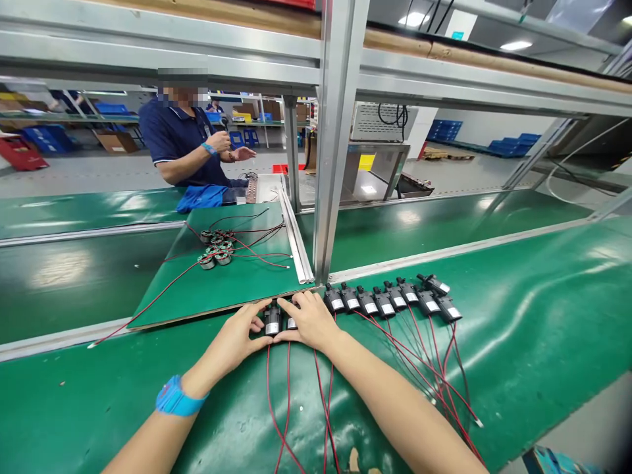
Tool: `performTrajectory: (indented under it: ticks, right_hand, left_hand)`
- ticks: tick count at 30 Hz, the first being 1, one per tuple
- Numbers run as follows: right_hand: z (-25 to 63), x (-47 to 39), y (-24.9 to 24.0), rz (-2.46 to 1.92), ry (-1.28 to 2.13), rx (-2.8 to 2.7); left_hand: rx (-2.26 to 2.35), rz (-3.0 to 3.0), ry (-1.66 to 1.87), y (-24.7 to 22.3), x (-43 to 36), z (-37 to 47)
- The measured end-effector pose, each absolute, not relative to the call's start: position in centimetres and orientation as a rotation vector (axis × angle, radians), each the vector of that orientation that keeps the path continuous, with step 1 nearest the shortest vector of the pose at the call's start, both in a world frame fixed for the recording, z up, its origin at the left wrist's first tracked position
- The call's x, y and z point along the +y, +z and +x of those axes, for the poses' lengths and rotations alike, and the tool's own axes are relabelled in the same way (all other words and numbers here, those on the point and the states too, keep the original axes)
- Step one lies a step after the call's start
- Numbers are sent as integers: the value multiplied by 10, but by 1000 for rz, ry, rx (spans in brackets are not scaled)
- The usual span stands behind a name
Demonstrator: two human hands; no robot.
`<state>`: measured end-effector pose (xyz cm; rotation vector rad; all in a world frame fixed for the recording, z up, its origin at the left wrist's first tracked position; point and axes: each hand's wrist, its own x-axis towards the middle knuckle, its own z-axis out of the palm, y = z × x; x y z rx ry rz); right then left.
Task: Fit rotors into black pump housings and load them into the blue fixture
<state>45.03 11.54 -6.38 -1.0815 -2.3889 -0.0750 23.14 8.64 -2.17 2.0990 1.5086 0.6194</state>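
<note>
A small black pump [272, 320] with a white label stands on the green bench top, its wires running toward me. My left hand [241, 329] has its thumb and forefinger around this pump from the left. My right hand [312, 319] curls over a second black pump [291, 323], which it mostly hides; its thumb and forefinger tips reach close to the first pump. To the right of my right hand, several like pumps [368, 303] stand in a row, one lying on top at the far end. Red and black wires [328, 408] trail from them across the bench.
A raised green board [237, 280] beyond my hands holds several round wired coils [216, 249]. A metal post [340, 145] rises just behind the pumps, under a shelf beam [197, 46]. Across the bench stands a person [180, 141] in a dark blue shirt.
</note>
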Motion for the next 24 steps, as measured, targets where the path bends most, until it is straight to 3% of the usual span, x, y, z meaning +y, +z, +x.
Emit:
performTrajectory:
  ticks: [7,24]
  right_hand:
    - [437,100,-64,-1046,-163,-2446]
    - [432,62,-56,-1355,-113,-2308]
  left_hand:
    - [1297,1845,665,-25,78,215]
    - [1272,1470,808,-54,59,214]
